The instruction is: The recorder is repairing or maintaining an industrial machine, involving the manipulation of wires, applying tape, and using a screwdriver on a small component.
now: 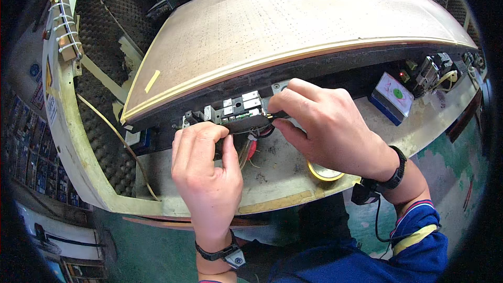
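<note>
A narrow electromechanical module (pixel 243 109), with silvery metal blocks on top and a bit of green circuit board along its side, sits at the front of the dark beam. My left hand (pixel 207 162) is closed on its left end, with curled fingers and the thumb at its near side. At the right end, my right hand (pixel 319 126) pinches with thumb and index finger beside dark wires (pixel 266 131). What lies between those fingertips is mostly hidden. Below the module hang pale loose wires (pixel 244 152) next to a red round piece (pixel 252 150).
Behind the beam spreads a large tan board (pixel 293 21) with yellow tape along its edge. On the bench ledge (pixel 267 191) lie a yellow-rimmed roll (pixel 326 173) and, further right, a blue box (pixel 392 99) with a green dot. Another metal assembly (pixel 432 73) stands at far right.
</note>
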The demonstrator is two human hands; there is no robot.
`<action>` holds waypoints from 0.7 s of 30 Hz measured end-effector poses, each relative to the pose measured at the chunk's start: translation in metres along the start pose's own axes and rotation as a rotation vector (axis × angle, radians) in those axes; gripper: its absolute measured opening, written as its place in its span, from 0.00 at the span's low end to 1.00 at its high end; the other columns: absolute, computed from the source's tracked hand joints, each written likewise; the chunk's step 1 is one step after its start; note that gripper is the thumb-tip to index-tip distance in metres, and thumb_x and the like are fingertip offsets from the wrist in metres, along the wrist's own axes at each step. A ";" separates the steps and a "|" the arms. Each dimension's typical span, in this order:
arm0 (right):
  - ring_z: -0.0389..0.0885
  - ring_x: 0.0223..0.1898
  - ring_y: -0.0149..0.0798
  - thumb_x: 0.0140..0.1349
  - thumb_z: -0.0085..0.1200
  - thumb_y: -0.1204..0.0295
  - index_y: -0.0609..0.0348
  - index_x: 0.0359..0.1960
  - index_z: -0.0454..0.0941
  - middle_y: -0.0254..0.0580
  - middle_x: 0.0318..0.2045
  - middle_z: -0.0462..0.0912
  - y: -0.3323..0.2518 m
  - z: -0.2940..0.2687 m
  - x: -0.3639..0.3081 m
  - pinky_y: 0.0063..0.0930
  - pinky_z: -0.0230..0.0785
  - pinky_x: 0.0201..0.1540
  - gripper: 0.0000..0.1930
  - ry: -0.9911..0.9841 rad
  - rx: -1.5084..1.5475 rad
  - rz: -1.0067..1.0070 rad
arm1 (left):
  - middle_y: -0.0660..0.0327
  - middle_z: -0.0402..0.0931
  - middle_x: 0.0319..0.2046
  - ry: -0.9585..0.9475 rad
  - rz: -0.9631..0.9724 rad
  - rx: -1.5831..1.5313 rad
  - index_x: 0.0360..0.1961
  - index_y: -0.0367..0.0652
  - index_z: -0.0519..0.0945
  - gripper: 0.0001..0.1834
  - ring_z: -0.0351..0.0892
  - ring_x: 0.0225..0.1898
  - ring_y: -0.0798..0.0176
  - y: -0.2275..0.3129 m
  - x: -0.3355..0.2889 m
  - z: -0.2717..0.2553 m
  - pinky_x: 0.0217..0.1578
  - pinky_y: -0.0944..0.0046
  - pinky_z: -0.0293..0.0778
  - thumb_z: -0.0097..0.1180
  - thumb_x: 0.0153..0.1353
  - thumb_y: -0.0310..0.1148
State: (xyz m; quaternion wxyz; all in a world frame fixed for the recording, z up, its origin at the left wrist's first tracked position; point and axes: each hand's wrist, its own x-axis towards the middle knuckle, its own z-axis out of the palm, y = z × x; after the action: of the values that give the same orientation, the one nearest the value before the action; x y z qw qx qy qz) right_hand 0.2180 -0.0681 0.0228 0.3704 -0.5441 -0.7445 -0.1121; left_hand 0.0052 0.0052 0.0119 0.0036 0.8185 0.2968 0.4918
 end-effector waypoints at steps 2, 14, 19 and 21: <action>0.88 0.36 0.54 0.64 0.68 0.75 0.59 0.41 0.78 0.47 0.38 0.81 0.000 0.002 -0.001 0.45 0.82 0.35 0.10 0.000 -0.011 0.003 | 0.52 0.84 0.38 0.000 0.001 -0.001 0.38 0.35 0.83 0.11 0.85 0.42 0.49 -0.001 -0.001 0.002 0.48 0.55 0.79 0.69 0.55 0.12; 0.87 0.34 0.58 0.64 0.66 0.75 0.61 0.35 0.79 0.50 0.34 0.81 -0.004 0.000 0.006 0.48 0.83 0.36 0.07 0.024 0.018 0.038 | 0.56 0.83 0.39 -0.034 0.039 0.017 0.38 0.38 0.87 0.12 0.82 0.42 0.48 -0.001 -0.001 -0.001 0.44 0.52 0.77 0.73 0.54 0.15; 0.87 0.34 0.55 0.62 0.68 0.79 0.59 0.42 0.82 0.46 0.35 0.83 -0.003 0.005 0.004 0.45 0.80 0.35 0.09 0.039 0.020 0.049 | 0.56 0.83 0.39 -0.019 0.042 0.015 0.38 0.38 0.88 0.12 0.81 0.41 0.49 -0.001 -0.001 0.000 0.43 0.52 0.77 0.73 0.53 0.15; 0.87 0.33 0.54 0.62 0.68 0.79 0.59 0.41 0.82 0.45 0.34 0.83 -0.003 0.006 0.004 0.45 0.79 0.34 0.09 0.047 0.016 0.051 | 0.56 0.83 0.39 -0.017 0.040 0.009 0.38 0.38 0.88 0.12 0.81 0.41 0.49 -0.001 -0.001 0.000 0.43 0.52 0.77 0.74 0.53 0.15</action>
State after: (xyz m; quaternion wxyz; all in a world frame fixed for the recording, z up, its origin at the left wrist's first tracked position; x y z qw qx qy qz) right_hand 0.2124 -0.0629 0.0222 0.3951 -0.5568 -0.7224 -0.1095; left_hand 0.0042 0.0055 0.0105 -0.0072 0.8284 0.2827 0.4836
